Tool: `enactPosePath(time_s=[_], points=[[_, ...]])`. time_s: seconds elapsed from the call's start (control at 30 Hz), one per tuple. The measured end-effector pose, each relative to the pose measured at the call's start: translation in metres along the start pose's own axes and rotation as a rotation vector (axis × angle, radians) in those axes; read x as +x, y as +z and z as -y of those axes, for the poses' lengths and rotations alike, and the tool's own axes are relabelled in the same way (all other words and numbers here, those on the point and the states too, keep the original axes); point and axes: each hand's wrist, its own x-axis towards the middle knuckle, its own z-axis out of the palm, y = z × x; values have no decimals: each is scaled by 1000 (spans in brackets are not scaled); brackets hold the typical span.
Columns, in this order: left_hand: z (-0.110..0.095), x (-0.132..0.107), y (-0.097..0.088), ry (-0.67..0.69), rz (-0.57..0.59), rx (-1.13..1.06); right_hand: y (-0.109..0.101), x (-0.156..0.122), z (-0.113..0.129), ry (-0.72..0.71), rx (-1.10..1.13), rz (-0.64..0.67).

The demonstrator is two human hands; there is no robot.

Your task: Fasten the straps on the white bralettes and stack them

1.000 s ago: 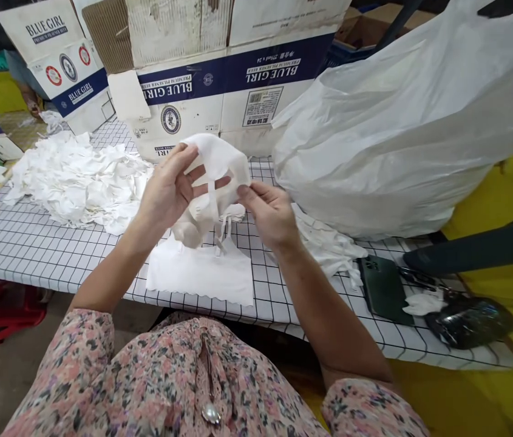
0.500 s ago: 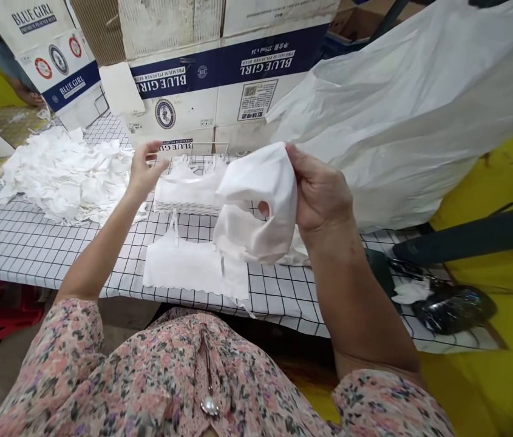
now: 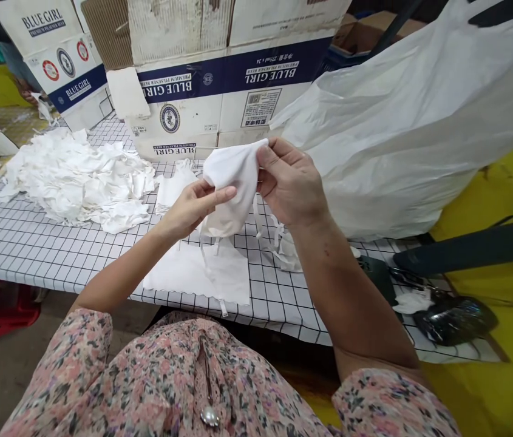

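Between my hands hangs a white strappy bra top (image 3: 233, 173), bunched and held above the table, with thin straps dangling under it. My left hand (image 3: 199, 203) pinches its left side, thumb lying over the cloth. At its upper right corner, my right hand (image 3: 290, 179) grips the fabric between thumb and fingers. Below lies another white top (image 3: 197, 273), spread flat near the table's front edge. Behind my left hand a stack of folded white tops (image 3: 174, 185) is partly hidden. More white straps and cloth (image 3: 286, 246) lie beside my right forearm.
A large heap of white garments (image 3: 74, 179) covers the left of the checkered table (image 3: 101, 255). Cardboard beer boxes (image 3: 220, 79) stand along the back. A big white plastic bag (image 3: 388, 133) bulges at right, near a black wrapped bundle (image 3: 454, 318). Another person's hand shows far left.
My left hand has come in from the left and taken hold of the top. My right hand has shifted left, and the top is now bunched smaller between both hands.
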Motion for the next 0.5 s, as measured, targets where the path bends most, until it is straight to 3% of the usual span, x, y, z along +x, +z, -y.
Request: enactPosePath(time_s=[0.13,0.27,0.4,0.5], points=[[-6,22,0,61,-75,-125,-1,-3,-3,-138,-246,-179],[-20,35,-2,100,-80,-101,-11,-10,-4,-125,-328,-278],[-45,36,-2,246,-34,195,-29,-13,16,-56,-472,-144],[-66,38,8,266,103,452,-30,-2,39,-130,-552,22]])
